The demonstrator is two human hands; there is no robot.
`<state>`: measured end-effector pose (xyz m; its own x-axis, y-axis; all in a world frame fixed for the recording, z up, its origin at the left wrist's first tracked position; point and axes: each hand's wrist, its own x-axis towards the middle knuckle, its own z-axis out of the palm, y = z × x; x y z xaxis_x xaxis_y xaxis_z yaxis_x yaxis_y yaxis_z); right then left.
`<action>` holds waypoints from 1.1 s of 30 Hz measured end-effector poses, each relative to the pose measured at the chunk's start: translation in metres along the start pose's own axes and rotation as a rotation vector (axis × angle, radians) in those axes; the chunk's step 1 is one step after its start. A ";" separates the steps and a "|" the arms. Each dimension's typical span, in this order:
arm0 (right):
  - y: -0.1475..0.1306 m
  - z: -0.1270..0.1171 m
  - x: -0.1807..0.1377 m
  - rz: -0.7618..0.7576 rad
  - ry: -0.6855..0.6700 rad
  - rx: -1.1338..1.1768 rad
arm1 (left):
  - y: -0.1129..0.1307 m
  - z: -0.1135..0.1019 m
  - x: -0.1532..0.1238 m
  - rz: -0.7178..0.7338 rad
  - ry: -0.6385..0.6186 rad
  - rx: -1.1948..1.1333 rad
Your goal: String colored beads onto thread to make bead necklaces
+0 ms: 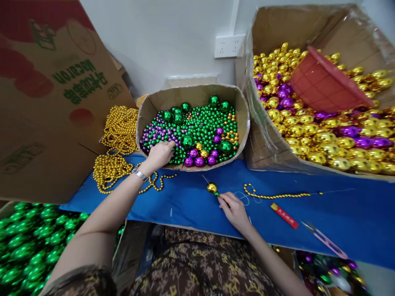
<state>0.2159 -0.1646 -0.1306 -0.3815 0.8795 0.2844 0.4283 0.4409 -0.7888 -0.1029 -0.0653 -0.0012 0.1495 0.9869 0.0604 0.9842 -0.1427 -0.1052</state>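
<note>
My left hand point(161, 156), with a watch point(140, 173) on the wrist, reaches over the near rim of a cut-down cardboard box point(193, 91) of loose beads. Its fingers are bent together among small purple and green beads point(160, 133); the fingertips are hidden, and what they hold cannot be made out. Over the blue cloth, my right hand point(235, 209) pinches a small green bead point(217, 194) between thumb and finger. A larger gold ball point(212, 187) sits against that bead, and a thin needle or wire point(204, 178) sticks out beyond it. Thin pale thread point(245, 197) loops beside this hand.
Gold bead strands point(119, 129) lie at left beside a tall carton point(46, 102). A large box point(256, 152) of gold and purple beads, with a red basket point(327, 84), stands right. On the blue cloth point(191, 209) lie a gold strand point(284, 195), red-handled cutter point(284, 216) and pink tweezers point(325, 238).
</note>
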 end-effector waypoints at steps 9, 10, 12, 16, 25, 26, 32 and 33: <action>-0.007 0.000 0.004 -0.055 -0.001 -0.023 | -0.008 0.010 -0.004 0.045 0.058 -0.124; -0.008 0.000 0.005 -0.062 0.004 -0.027 | -0.007 0.009 -0.005 0.035 0.068 -0.144; -0.012 -0.001 0.005 -0.073 0.016 -0.033 | -0.004 0.005 -0.008 -0.019 0.144 -0.262; -0.027 -0.007 0.008 -0.106 0.042 -0.024 | 0.019 -0.008 -0.021 -0.181 0.310 -1.042; -0.057 -0.021 0.018 -0.187 0.085 -0.075 | 0.089 -0.011 -0.052 -0.388 -0.052 -2.206; -0.057 -0.022 0.017 -0.187 0.087 -0.084 | 0.091 -0.009 -0.053 -0.396 -0.065 -2.225; -0.059 -0.024 0.015 -0.172 0.086 -0.093 | 0.093 -0.006 -0.056 -0.444 -0.078 -2.301; -0.060 -0.024 0.015 -0.172 0.085 -0.095 | 0.093 -0.006 -0.057 -0.444 -0.076 -2.308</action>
<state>0.2045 -0.1735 -0.0660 -0.3865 0.8003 0.4584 0.4398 0.5968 -0.6711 -0.0190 -0.1348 -0.0088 0.0295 0.9621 -0.2712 -0.5975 0.2345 0.7668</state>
